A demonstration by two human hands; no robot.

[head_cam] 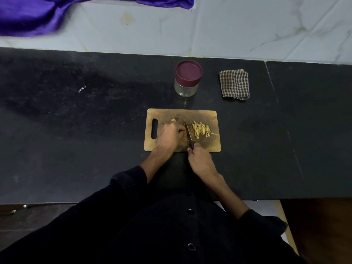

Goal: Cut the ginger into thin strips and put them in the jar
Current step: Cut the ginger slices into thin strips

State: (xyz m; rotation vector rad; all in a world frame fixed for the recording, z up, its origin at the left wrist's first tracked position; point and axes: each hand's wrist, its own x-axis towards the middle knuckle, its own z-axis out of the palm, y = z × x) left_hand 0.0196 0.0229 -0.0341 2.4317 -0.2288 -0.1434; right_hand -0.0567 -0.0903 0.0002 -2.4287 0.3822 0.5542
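Head view looks down on the black counter [76, 130], with the wooden cutting board [209, 145] lying in front of me and the jar [185, 88] beyond it, its maroon lid [188, 71] on, a folded checked cloth [234, 83] to its right. My left hand [170, 135] is curled over the uncut ginger [173, 120], of which only a tip shows past my fingers, so I can't say how much remains. My right hand [200, 159] is wrapped round the dark handle of the knife [187, 130], blade down between the ginger and the pile of strips [201, 129]. I judge the root firm and fibrous, likely slick where cut, so it wants pinning flat close to the blade. The strips look light and loose; I'd gather them in a pinch or scoop them on the blade once the lid is off.
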